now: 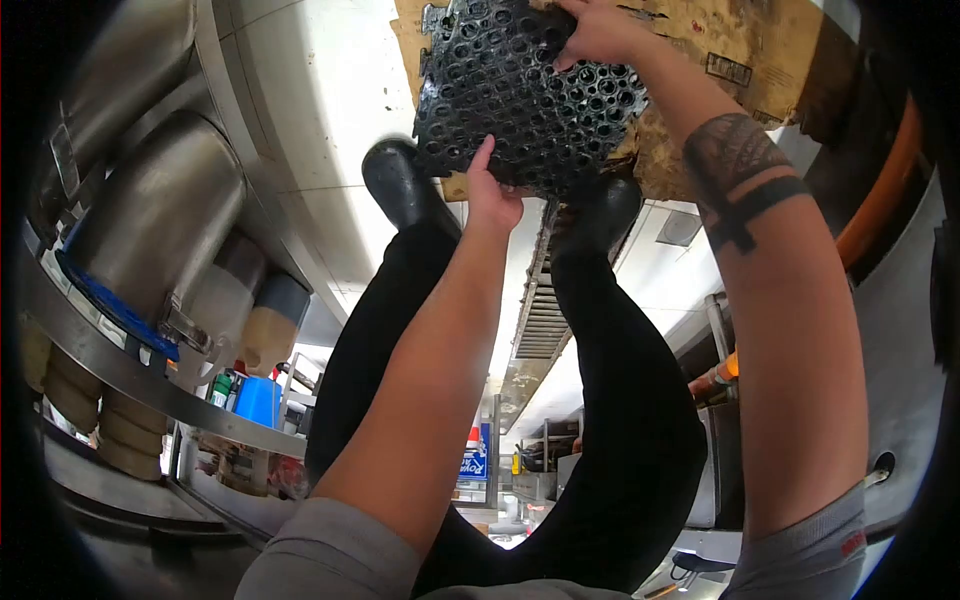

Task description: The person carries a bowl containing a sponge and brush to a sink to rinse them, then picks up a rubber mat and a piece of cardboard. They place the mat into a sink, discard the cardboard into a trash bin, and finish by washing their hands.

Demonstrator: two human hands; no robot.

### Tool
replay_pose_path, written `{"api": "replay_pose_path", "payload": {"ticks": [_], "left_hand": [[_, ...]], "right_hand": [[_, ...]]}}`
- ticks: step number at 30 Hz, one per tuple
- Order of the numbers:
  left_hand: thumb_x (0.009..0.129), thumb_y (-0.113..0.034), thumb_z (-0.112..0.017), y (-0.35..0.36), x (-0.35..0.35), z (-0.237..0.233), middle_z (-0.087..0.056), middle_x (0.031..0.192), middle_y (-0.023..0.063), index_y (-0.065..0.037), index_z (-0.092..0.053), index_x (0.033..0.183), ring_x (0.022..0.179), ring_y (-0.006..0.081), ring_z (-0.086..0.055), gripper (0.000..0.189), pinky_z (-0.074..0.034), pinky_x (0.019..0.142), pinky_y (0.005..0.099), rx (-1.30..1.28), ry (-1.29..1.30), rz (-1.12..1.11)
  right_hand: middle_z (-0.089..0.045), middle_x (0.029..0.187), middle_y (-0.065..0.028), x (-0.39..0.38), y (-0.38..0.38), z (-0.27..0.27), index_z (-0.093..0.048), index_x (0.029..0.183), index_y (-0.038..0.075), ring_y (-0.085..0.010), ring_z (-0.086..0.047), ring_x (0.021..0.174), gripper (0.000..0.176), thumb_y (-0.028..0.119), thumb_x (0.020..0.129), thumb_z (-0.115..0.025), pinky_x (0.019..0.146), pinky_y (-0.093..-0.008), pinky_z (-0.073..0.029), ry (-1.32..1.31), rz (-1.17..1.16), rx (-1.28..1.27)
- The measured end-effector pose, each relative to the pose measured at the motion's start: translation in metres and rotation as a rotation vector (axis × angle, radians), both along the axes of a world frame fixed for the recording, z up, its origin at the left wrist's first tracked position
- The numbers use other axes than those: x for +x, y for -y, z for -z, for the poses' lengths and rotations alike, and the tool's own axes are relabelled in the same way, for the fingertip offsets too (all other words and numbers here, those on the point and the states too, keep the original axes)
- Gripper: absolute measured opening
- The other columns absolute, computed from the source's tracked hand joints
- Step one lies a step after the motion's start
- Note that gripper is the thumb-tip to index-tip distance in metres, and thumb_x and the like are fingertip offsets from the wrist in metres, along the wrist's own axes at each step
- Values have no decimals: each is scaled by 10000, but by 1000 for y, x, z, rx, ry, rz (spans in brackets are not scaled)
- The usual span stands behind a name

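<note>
Left hand: we grip the perforated rubber mat.
Right hand: clamped on its far edge.
Remaining: we judge the mat not yet settled on the cardboard.

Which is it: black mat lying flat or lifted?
Lifted, it seems: left hand and right hand grip the mat by its edges above cardboard.

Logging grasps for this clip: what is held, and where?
A black perforated rubber mat: left hand grip on one edge, right hand grip on the opposite edge.

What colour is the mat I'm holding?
The mat is black, full of round holes; head view.
</note>
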State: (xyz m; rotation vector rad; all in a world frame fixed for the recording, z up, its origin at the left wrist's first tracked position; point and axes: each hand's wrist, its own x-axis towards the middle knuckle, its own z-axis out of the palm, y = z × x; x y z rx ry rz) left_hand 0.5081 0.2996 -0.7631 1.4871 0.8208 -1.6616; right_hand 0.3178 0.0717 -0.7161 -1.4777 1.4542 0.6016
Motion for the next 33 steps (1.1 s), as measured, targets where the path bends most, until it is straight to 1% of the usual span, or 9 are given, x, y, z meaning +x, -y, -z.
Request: {"api": "replay_pose_path", "payload": {"ticks": [8,12,14,18,20,22,26,29,33], "left_hand": [[844,-286,-765,-21,11,1,-674,1100,47,-136,-663,1038,1062,220,-609,266,-438,953,395,102,51,50],[827,-252,-768,-30,21,22,-677,1062,27,-154,-646,966,1044,207,-600,210,-422,918,415,137,-9,44],[823,-239,-769,-27,26,21,-681,1030,18,-156,-638,937,1013,207,-608,192,-418,909,423,218,-40,31],[844,-178,-761,-9,25,-1,-668,1079,-11,-143,-612,1078,1022,205,-616,279,-442,831,391,60,100,217],[808,-23,-785,9,24,-27,-621,1191,44,-103,-493,1263,1050,195,-624,547,-514,824,348,-105,299,288],[799,-17,-794,11,35,-33,-626,1184,55,-85,-492,1267,1053,195,-626,562,-516,857,356,-177,338,338],[768,39,-796,35,46,-61,-663,1139,91,-56,-530,1262,1026,230,-657,569,-548,894,377,-259,287,394],[743,96,-770,49,50,-76,-665,1151,108,-55,-528,1276,1020,243,-669,605,-564,891,381,-330,218,421],[701,99,-749,78,47,-110,-662,1106,84,-37,-532,1263,1004,242,-655,618,-534,896,383,-453,334,656]], "right_hand": [[-466,1481,-247,2,-4,9,-411,1491,44,-393,-481,1338,1017,393,662,-886,1088,-452,-430,56,164,-27],[-490,1463,-234,-7,1,25,-396,1492,25,-382,-466,1359,1016,382,678,-887,1094,-479,-423,71,245,-19],[-476,1494,-209,-22,16,12,-392,1503,39,-354,-473,1361,1009,411,702,-880,1103,-500,-412,201,418,551],[-555,1412,-208,-49,-30,67,-476,1472,77,-335,-594,1226,1018,540,660,-878,1029,-430,-463,279,297,68],[-573,1395,-194,-50,-37,47,-502,1447,53,-315,-585,1239,997,550,666,-872,1031,-415,-466,252,414,102],[-639,1301,-182,-54,-48,31,-537,1399,-20,-280,-606,1215,960,558,700,-850,1045,-391,-471,231,613,178],[-697,1183,-153,-55,-73,56,-577,1348,-3,-250,-685,1067,829,518,753,-827,987,-383,-524,261,872,216],[-641,1275,-195,-48,-83,62,-500,1385,-67,-296,-656,1125,1001,581,700,-837,1006,-390,-500,384,1038,272],[-663,1225,-197,-32,-96,49,-510,1356,-74,-291,-677,1083,954,547,715,-848,980,-397,-519,492,1202,247]]}}
